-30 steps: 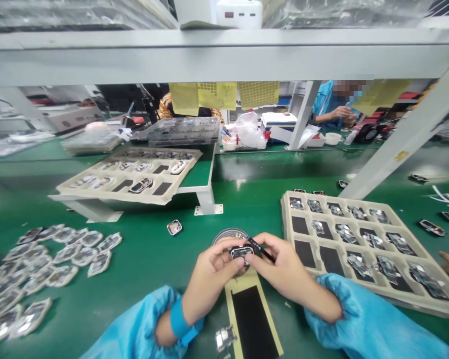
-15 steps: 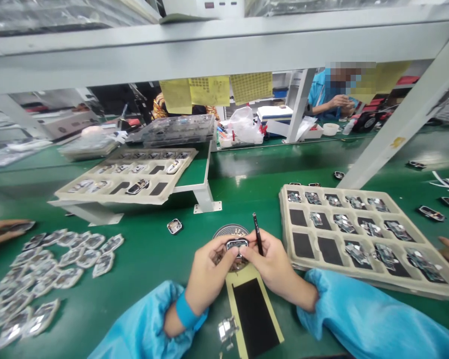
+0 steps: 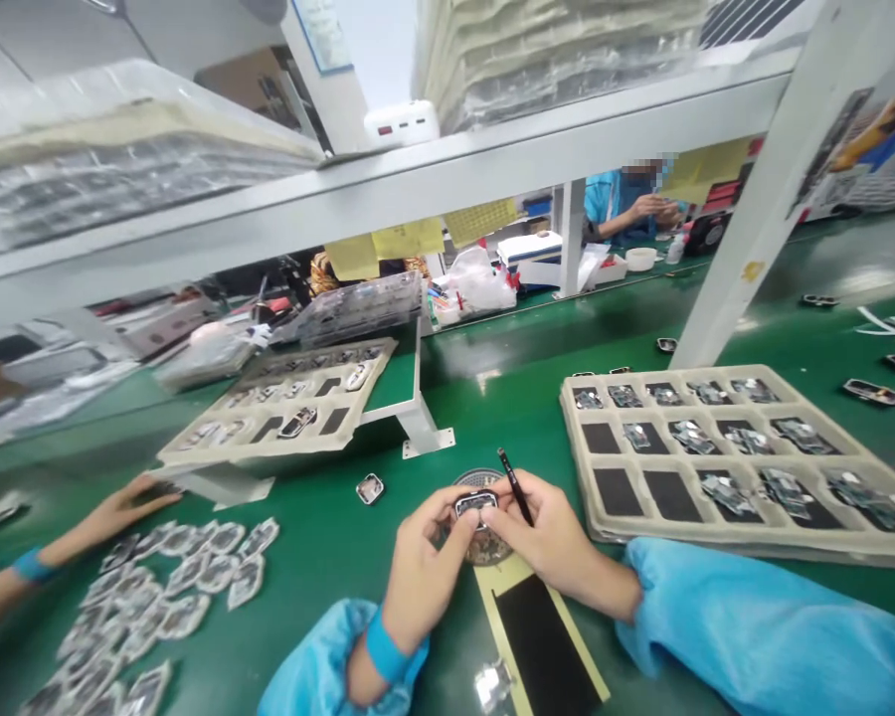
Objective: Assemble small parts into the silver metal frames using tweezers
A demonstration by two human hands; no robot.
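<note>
My left hand (image 3: 427, 562) is closed on the near side of a small smartwatch case (image 3: 475, 504), a dark, rounded frame with a light rim. With my right hand (image 3: 556, 532) I hold a black pen-like tool (image 3: 516, 487), tilted up between the fingers. The right thumb also presses on the case, next to the left thumb. Below the case is a round grey dish (image 3: 484, 547) with small parts in it, partly covered by my hands. A black pad on a yellow sheet (image 3: 598, 679) lies nearer to me, beside a small shiny metal part (image 3: 490, 686).
To the right stands a cream tray (image 3: 604, 527) of circuit boards. Many case pieces (image 3: 186, 572) are spread at left, near a co-worker's hand (image 3: 130, 502). Another tray (image 3: 194, 459) rests on a raised stand. One loose case (image 3: 370, 488) lies ahead; a slanted post (image 3: 738, 259) rises behind.
My view has tilted and shifted, showing more of the upper shelf. The co-worker's hand at left has reached further in, beside the pieces. Both my hands stay on the smartwatch case.
</note>
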